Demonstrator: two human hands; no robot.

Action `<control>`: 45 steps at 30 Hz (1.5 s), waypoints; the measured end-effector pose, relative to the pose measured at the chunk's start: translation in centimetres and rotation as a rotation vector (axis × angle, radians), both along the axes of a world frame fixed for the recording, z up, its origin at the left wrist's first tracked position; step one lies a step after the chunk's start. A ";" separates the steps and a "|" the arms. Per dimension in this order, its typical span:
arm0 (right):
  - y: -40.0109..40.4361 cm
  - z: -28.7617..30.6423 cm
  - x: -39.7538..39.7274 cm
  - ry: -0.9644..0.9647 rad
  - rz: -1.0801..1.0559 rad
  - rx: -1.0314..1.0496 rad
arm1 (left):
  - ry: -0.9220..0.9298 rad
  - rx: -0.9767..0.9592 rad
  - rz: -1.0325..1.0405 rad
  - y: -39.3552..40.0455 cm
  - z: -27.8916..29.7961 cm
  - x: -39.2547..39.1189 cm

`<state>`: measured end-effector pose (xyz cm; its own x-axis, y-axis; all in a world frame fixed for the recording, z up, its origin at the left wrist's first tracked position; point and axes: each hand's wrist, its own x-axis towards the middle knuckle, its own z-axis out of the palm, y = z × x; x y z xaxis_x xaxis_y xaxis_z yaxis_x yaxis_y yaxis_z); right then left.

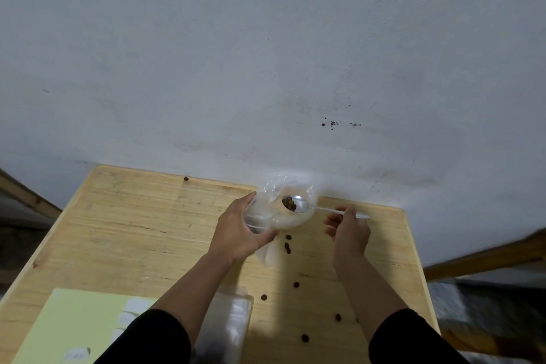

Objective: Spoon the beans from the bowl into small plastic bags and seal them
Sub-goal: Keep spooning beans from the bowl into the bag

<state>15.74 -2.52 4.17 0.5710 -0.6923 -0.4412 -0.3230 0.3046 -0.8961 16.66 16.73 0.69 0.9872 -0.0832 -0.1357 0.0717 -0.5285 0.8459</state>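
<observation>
My left hand [236, 230] grips a clear plastic container [280, 210] with a thin plastic bag around it, held near the far edge of the wooden table [118, 230]. My right hand [348, 230] pinches the handle of a metal spoon [301, 204]. The spoon's bowl carries several brown beans [289, 203] over the container's opening. Whether the clear thing is the bowl or only a bag, I cannot tell.
Loose brown beans [288, 245] lie scattered on the table between my arms and toward the front right. A pile of clear plastic bags [230, 319] lies near my left forearm. A pale yellow sheet [74, 328] covers the front left. A white wall stands right behind the table.
</observation>
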 end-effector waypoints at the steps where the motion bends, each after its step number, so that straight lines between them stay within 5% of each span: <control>1: 0.1 0.6 0.0 -0.022 0.026 -0.011 | -0.005 0.004 -0.001 0.0 0.1 0.0; 7: 1.6 4.1 -0.1 -0.166 0.241 -0.118 | -0.033 -0.020 -0.048 0.3 1.0 -0.1; 16: 2.8 7.8 -1.7 -0.208 0.699 -0.661 | -0.121 -0.038 -0.062 0.3 2.6 0.2; 27: -0.9 7.6 -6.3 0.019 0.941 -0.571 | -0.241 -0.024 -0.086 -0.3 4.0 0.1; 34: -5.0 2.6 -8.7 -0.034 0.622 -0.221 | -0.241 -0.048 -0.042 -2.6 4.0 -1.7; 45: -12.6 -5.0 -6.3 0.335 0.559 -0.452 | -0.230 0.034 0.029 -5.8 2.6 -5.2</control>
<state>9.40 -15.09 -0.85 0.7735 -0.4955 -0.3952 -0.5949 -0.3527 -0.7223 11.48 10.97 3.33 0.9944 -0.0535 0.0913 -0.1056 -0.5575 0.8235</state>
